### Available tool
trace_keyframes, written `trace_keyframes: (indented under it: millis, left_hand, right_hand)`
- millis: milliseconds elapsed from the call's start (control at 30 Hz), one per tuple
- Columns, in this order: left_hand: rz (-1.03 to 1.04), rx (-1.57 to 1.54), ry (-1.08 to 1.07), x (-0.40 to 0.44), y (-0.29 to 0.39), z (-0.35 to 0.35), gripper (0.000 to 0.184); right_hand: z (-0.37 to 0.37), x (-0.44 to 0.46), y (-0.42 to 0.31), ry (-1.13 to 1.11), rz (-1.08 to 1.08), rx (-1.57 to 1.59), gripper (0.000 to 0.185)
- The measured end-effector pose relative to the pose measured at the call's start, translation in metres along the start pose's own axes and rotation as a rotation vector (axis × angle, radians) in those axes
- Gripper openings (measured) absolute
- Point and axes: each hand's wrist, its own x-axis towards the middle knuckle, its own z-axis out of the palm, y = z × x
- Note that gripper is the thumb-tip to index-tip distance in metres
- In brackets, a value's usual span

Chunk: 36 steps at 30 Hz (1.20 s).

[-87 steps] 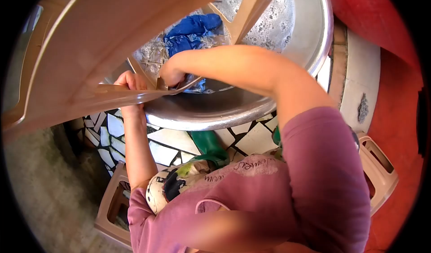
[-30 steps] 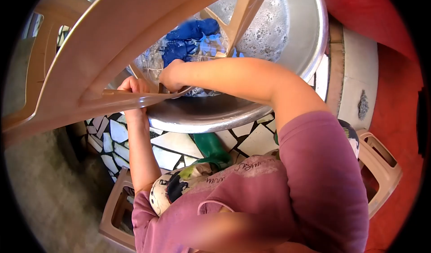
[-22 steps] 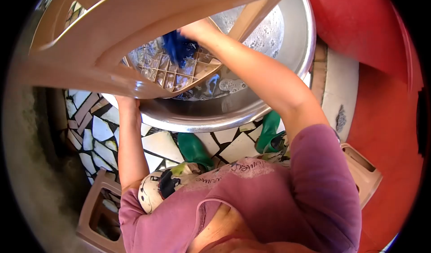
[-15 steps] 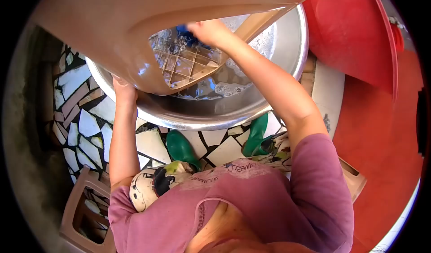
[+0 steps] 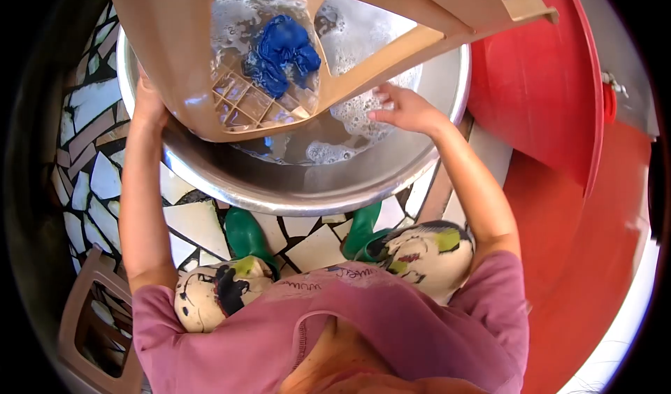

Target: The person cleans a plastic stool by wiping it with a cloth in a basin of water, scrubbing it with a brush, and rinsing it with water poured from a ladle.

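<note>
A brown plastic stool (image 5: 161, 51) is tilted inside a big metal basin (image 5: 307, 202) of soapy water (image 5: 370, 118). Through an opening in its side shows a wet blue cloth (image 5: 283, 48), bunched up near the stool's ribbed underside (image 5: 244, 104). My left hand (image 5: 149, 100) grips the stool's edge at the left rim of the basin; its fingers are partly hidden behind the plastic. Over the right part of the basin, my right hand (image 5: 405, 109) is open, fingers apart and holding nothing, close to the stool's lower right edge.
At the right, a large red tub (image 5: 538, 86) leans on its side beside the basin. Another brown stool (image 5: 77, 310) stands at lower left. Green boots (image 5: 244, 233) are on the mosaic floor (image 5: 199, 226). A red surface (image 5: 580, 254) spans the right.
The stool has swung round, its opening now facing up more. My right hand has let go of the blue cloth and moved right, out of the stool. My left hand still grips the stool.
</note>
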Motion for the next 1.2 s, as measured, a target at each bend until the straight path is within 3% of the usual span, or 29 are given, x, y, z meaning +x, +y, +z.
trace_keyframes:
  millis: [33,67,133,167,200,267,300,333,367,400,467,567,600,667,733,767,800,833,867,933,1000,1033,1067,1100,1200]
  left_hand:
    - [0.002,-0.034,0.008,0.005,0.011,0.002,0.032]
    - [0.005,-0.068,0.015,0.011,0.021,0.004,0.016]
    - [0.025,-0.042,0.042,0.018,0.03,0.0,0.018]
    - [0.042,-0.018,0.078,0.022,0.03,-0.004,0.018]
    - [0.059,0.006,0.113,0.026,0.031,-0.008,0.019]
    - [0.311,0.257,0.315,0.029,0.046,-0.009,0.024]
    - [0.349,0.302,0.45,0.022,0.06,-0.009,0.027]
    - [0.384,0.339,0.592,-0.003,0.081,0.003,0.03]
    - [0.717,0.484,0.697,-0.04,0.091,0.011,0.034]
    - [0.813,0.529,0.659,-0.06,0.092,0.017,0.026]
    - [0.883,0.647,0.346,-0.089,0.074,0.048,0.027]
    - [0.473,0.556,-0.102,-0.092,0.049,0.096,0.056]
    - [0.342,0.408,-0.138,-0.089,0.034,0.104,0.06]
    - [0.253,0.442,-0.159,-0.092,0.021,0.098,0.063]
    - [0.227,0.357,-0.033,-0.084,-0.006,0.057,0.066]
    - [0.299,0.223,0.0,-0.079,-0.003,0.055,0.065]
    - [0.367,0.083,0.044,-0.073,0.001,0.052,0.064]
    - [0.249,-0.096,0.215,-0.067,0.001,0.051,0.059]
    - [0.234,-0.069,0.214,-0.061,0.003,0.045,0.059]
    - [0.189,0.039,0.176,-0.056,0.001,0.027,0.054]
    - [0.205,0.012,0.146,-0.06,0.002,0.034,0.049]
    - [0.248,0.058,0.121,-0.059,-0.003,0.03,0.048]
    - [0.288,0.103,0.091,-0.058,-0.001,0.035,0.047]
    - [0.292,0.016,0.224,-0.058,-0.001,0.045,0.025]
    - [0.209,-0.058,0.125,-0.042,-0.006,0.018,0.025]
  right_hand:
    - [0.0,0.009,0.005,0.074,-0.098,0.235,0.077]
    - [0.0,0.016,-0.004,0.06,-0.118,0.222,0.077]
    - [0.009,0.027,-0.029,0.165,-0.42,0.863,0.082]
    - [0.013,0.033,-0.029,0.157,-0.415,0.916,0.076]
    - [0.018,0.04,-0.027,0.134,-0.42,0.92,0.076]
    - [0.025,0.052,-0.028,0.168,-0.537,0.85,0.069]
    - [0.027,0.052,-0.036,0.223,-0.499,0.74,0.052]
    - [0.025,0.045,-0.053,0.204,-0.509,0.725,0.052]
    - [0.018,0.038,-0.076,0.251,-0.43,0.675,0.044]
    - [0.019,0.031,-0.092,0.321,-0.337,0.645,0.037]
    - [0.023,0.03,-0.105,0.351,-0.382,0.714,0.03]
    - [0.03,0.027,-0.124,0.226,-0.222,0.784,0.059]
    - [0.028,0.018,-0.143,0.253,-0.306,0.783,0.063]
    - [0.03,0.003,-0.167,0.252,-0.318,0.549,0.059]
    - [0.051,0.011,-0.174,0.319,-0.493,0.561,0.057]
    - [0.046,0.01,-0.176,0.285,-0.601,0.571,0.044]
    - [0.041,0.016,-0.171,0.312,-0.601,0.602,0.044]
    - [0.041,0.027,-0.161,0.281,-0.693,0.491,0.038]
    - [0.039,0.039,-0.15,0.236,-0.782,0.376,0.033]
    - [0.035,0.071,-0.126,0.33,-0.568,0.237,0.027]
    - [0.038,0.096,-0.108,0.332,-0.437,-0.127,0.031]
    - [0.047,0.107,-0.108,0.326,-0.437,-0.113,0.031]
    - [0.06,0.117,-0.11,0.184,-0.362,-0.171,0.033]
    - [0.073,0.125,-0.109,0.04,-0.283,-0.223,0.036]
    - [0.108,0.139,-0.096,0.175,-0.145,-0.374,0.038]
